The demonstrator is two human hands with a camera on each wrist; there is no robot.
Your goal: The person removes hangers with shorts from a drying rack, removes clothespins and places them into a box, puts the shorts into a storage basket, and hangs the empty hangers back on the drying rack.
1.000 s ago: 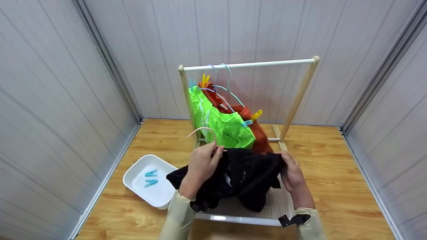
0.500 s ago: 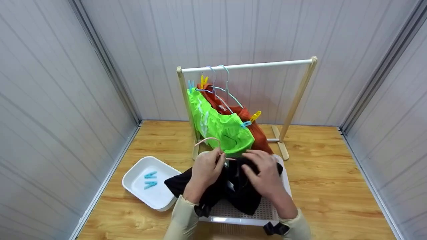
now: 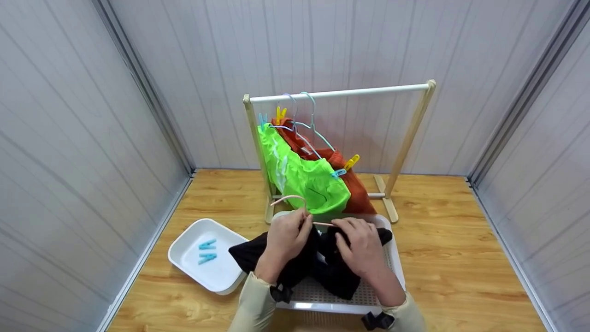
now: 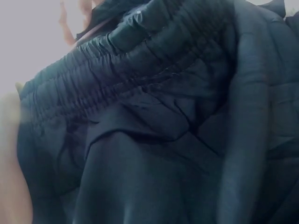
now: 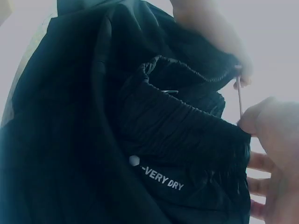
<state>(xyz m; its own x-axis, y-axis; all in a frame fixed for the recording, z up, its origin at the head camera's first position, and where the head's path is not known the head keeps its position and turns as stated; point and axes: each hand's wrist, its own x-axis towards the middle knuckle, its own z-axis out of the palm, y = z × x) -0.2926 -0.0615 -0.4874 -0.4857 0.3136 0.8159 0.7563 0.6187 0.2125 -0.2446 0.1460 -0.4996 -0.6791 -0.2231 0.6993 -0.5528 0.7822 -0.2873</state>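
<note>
Black shorts [image 3: 339, 282] with a gathered elastic waistband [image 5: 187, 123] and white "VERY DRY" lettering are bunched between both hands, over a perforated white basket [image 3: 400, 272]. My left hand [image 3: 285, 236] grips a pink hanger [image 3: 291, 197] just below its hook, at the waistband. On the shorts' right side, my right hand [image 3: 362, 246] pinches the waistband by the hanger's bar; in the right wrist view its thumb meets the pink bar [image 5: 240, 95] at the waistband's edge. Dark gathered cloth [image 4: 135, 60] fills most of the left wrist view.
Behind the basket stands a wooden rack with a white rail [image 3: 368, 91]. Bright green shorts [image 3: 313, 184] and a rust-red garment [image 3: 359, 193] hang from it on hangers, held by clothespins. At left, a white tray [image 3: 221, 276] contains blue clothespins [image 3: 207, 258].
My right hand has moved left from the shorts' outer right edge to the waistband near the hanger bar. The left hand, still gripping the hanger, has lowered slightly.
</note>
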